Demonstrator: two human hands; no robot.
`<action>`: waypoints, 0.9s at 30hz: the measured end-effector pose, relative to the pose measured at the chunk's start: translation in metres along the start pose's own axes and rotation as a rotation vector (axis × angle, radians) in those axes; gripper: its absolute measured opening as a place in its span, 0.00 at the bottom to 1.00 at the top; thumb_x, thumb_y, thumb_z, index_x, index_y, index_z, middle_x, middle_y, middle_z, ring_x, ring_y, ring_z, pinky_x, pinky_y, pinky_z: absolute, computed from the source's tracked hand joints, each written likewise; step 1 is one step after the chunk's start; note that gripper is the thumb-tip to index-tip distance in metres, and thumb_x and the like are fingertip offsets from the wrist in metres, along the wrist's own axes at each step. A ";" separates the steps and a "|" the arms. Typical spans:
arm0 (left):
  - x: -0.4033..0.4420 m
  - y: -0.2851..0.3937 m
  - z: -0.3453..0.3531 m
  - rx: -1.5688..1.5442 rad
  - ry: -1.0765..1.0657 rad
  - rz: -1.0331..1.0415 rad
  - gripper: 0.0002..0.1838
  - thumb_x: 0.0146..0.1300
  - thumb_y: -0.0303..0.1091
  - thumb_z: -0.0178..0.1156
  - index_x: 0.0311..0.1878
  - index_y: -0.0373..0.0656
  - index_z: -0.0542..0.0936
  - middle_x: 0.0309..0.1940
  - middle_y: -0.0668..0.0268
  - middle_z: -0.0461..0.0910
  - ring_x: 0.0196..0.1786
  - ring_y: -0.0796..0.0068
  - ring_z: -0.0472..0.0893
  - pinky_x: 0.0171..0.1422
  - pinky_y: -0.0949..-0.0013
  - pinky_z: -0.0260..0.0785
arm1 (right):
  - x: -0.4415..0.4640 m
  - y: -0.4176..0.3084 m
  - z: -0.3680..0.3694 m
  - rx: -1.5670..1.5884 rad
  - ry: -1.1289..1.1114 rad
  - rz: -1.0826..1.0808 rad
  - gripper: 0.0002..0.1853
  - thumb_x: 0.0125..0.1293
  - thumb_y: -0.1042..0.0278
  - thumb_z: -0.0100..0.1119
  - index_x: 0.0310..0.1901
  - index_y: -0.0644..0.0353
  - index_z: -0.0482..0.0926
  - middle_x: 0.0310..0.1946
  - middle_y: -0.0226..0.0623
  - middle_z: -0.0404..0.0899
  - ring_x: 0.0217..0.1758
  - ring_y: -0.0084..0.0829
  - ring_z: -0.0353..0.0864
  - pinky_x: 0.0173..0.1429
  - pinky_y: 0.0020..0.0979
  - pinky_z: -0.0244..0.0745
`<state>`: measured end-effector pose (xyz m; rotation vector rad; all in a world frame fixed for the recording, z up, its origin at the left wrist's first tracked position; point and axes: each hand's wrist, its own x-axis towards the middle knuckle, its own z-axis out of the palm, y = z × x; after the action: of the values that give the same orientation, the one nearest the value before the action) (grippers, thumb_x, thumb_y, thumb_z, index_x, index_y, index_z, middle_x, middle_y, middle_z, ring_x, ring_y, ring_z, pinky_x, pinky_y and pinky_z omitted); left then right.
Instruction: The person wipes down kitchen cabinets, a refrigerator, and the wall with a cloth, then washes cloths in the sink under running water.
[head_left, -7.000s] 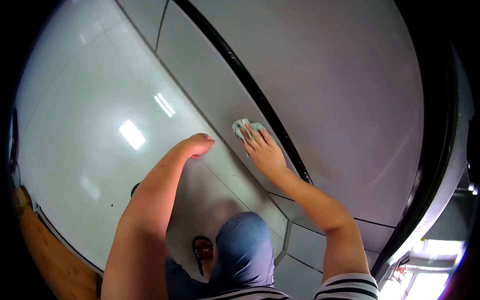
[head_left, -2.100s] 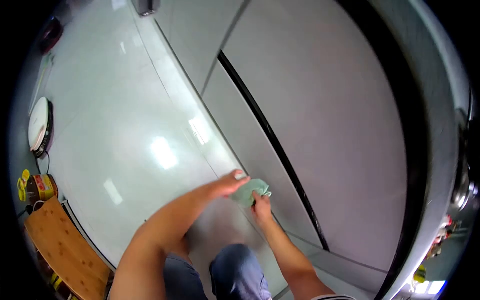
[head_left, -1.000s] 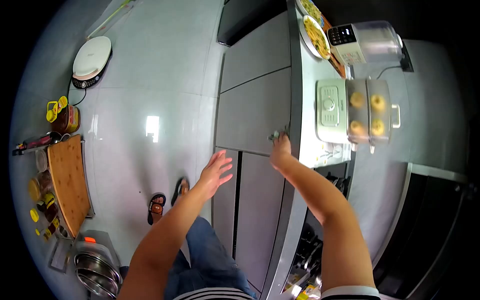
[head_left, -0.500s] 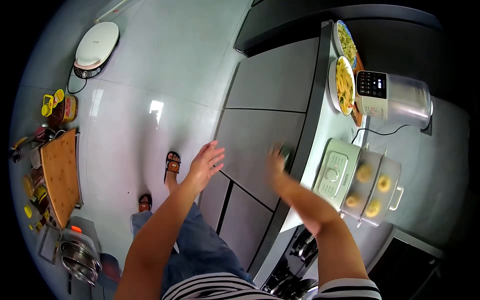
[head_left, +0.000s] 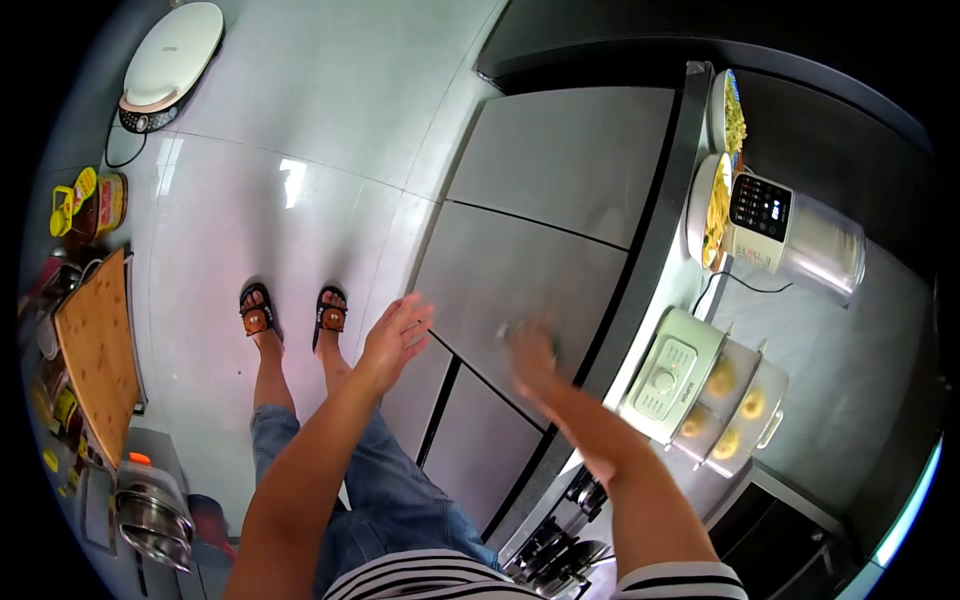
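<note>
My right hand [head_left: 532, 352] presses a cloth [head_left: 508, 329] against the grey cabinet front [head_left: 530, 260]; the hand is blurred and covers most of the cloth. To its left, my left hand [head_left: 398, 338] hovers beside the cabinet's lower edge with its fingers apart, holding nothing. Dark seams and a black strip [head_left: 440, 410] divide the cabinet panels below the hands.
On the counter stand a green steamer [head_left: 680, 375] with round food inside, a blender-like appliance [head_left: 765, 225] and a noodle plate [head_left: 705, 215]. At left are a white round appliance [head_left: 175, 55], a wooden board [head_left: 97, 355] and metal bowls [head_left: 155, 520].
The view has risen from the lower panels and swung over the counter. My right hand has moved with the cloth to a wide cabinet panel, most recently leftward, away from the counter edge.
</note>
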<state>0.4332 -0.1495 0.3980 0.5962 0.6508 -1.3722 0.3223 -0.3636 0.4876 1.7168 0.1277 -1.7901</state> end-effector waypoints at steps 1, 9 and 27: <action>-0.002 0.001 -0.003 0.009 0.012 -0.022 0.24 0.75 0.47 0.49 0.70 0.52 0.65 0.64 0.65 0.72 0.63 0.72 0.72 0.66 0.65 0.66 | 0.014 -0.034 0.051 0.096 0.193 -0.083 0.32 0.67 0.59 0.55 0.71 0.60 0.63 0.72 0.49 0.59 0.76 0.50 0.55 0.78 0.54 0.46; 0.034 -0.005 -0.033 -0.022 0.100 -0.051 0.22 0.75 0.47 0.48 0.67 0.52 0.68 0.57 0.70 0.77 0.57 0.77 0.75 0.61 0.68 0.69 | 0.114 0.115 -0.018 0.113 0.484 0.428 0.30 0.73 0.62 0.44 0.74 0.60 0.58 0.75 0.40 0.58 0.77 0.42 0.56 0.79 0.45 0.43; 0.115 -0.030 -0.070 -0.152 0.197 -0.013 0.17 0.75 0.47 0.49 0.61 0.51 0.73 0.51 0.70 0.78 0.52 0.79 0.75 0.56 0.70 0.68 | 0.255 0.041 0.024 0.299 0.687 0.277 0.24 0.71 0.66 0.44 0.68 0.59 0.67 0.65 0.47 0.69 0.68 0.44 0.68 0.77 0.48 0.51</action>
<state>0.4079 -0.1812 0.2657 0.6102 0.9104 -1.2723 0.3385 -0.5039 0.2698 2.3735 -0.0927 -1.0019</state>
